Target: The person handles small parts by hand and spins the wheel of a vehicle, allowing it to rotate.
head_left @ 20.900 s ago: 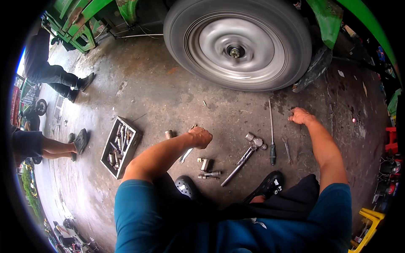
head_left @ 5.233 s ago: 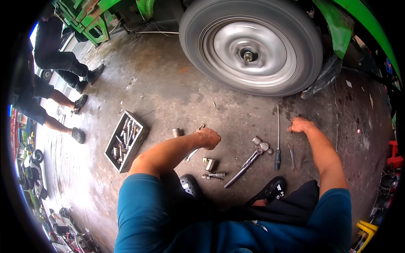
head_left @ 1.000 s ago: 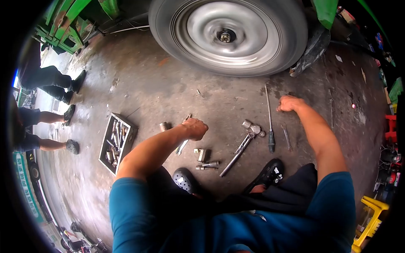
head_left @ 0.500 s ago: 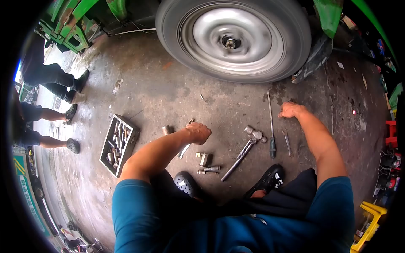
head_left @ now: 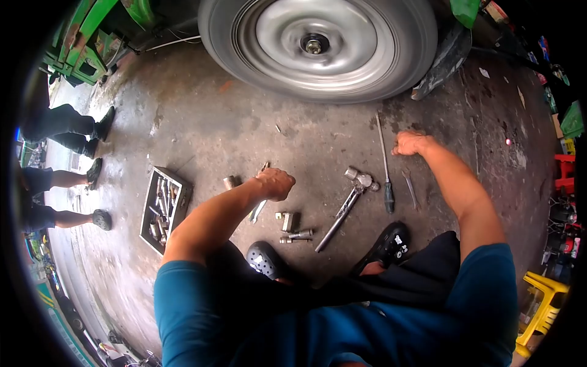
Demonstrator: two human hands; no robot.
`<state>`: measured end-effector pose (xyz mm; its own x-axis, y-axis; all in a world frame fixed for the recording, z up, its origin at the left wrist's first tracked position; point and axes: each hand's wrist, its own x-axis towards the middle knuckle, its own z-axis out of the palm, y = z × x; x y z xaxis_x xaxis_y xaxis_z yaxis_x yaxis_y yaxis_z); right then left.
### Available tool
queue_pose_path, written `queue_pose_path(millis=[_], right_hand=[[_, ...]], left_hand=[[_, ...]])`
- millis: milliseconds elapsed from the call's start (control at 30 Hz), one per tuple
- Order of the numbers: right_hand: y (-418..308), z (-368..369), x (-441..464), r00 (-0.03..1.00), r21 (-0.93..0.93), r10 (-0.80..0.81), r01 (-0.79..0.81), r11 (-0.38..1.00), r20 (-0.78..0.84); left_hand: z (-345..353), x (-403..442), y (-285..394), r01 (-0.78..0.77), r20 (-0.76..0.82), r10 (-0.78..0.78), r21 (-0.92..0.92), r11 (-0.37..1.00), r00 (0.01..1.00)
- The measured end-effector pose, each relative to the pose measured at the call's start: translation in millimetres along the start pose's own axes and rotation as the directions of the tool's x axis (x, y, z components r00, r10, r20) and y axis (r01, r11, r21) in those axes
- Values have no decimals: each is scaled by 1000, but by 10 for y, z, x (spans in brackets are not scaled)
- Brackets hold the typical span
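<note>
My left hand (head_left: 276,185) is closed in a loose fist with nothing visible in it, its underside hidden. It hangs over a wrench (head_left: 259,210) that shows on both sides of it; a socket (head_left: 230,182) is nearby. My right hand (head_left: 408,143) has its fingers curled in with nothing in them, right of the screwdriver's shaft (head_left: 383,147). Between my arms a hammer (head_left: 362,180) lies against a metal bar (head_left: 337,221), beside a metal block (head_left: 290,221) and small sockets (head_left: 297,235). A second wrench (head_left: 411,189) lies below my right hand.
A large wheel (head_left: 317,46), blurred as if spinning, stands ahead under a green vehicle frame (head_left: 85,40). At left is a tray of sockets (head_left: 182,208). Legs of other people (head_left: 67,122) stand farther left. A yellow object (head_left: 541,306) is at lower right.
The view has shifted, so the wheel sits higher and farther left in it. Both hands keep nearly the same pose, and the tools keep their places on the floor. The wheel rim stays blurred.
</note>
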<state>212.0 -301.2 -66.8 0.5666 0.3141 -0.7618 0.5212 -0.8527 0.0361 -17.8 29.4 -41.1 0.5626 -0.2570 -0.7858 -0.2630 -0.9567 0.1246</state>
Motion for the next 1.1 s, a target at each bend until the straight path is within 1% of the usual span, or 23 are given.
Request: queue_pose_path(millis=[167,267,367,467,567,667,767,867,967,1100], right_hand=[[-119,-81,-67,1000,20,-1,1,1000,-15],[-125,-69,4,1000,-1,-14,14,1000,6],[-114,-68,27,999,-23,-35,35,999,8],[-162,-108,-36,1000,-2,-10,10,1000,-3],[-173,-117,-46,1000,-6,-24,24,1000,-20],[-149,-71,61,999,-21,-35,34,999,-40],[-168,-73,69,993,-40,-80,77,996,-91],[-293,-222,-88,995,-48,-95,93,994,-36],[-285,-184,-45,991,-28,-107,105,994,-81],[-235,-122,46,990,-36,-116,113,993,-86]], left_hand=[[35,47,-5,20,-2,-20,-21,1000,1000],[13,38,4,19,6,-19,-23,1000,1000],[119,116,-54,-14,-47,13,-18,1000,999],[130,108,-63,-15,-75,11,-47,999,997],[146,96,-68,-39,-146,31,-54,998,989],[55,37,-31,-35,-121,28,-61,998,992],[52,36,-25,-53,-129,47,-47,997,991],[120,105,-47,-40,-123,36,-37,998,992],[72,40,-31,-37,-109,33,-30,999,993],[50,7,-21,-38,-99,36,-18,999,994]])
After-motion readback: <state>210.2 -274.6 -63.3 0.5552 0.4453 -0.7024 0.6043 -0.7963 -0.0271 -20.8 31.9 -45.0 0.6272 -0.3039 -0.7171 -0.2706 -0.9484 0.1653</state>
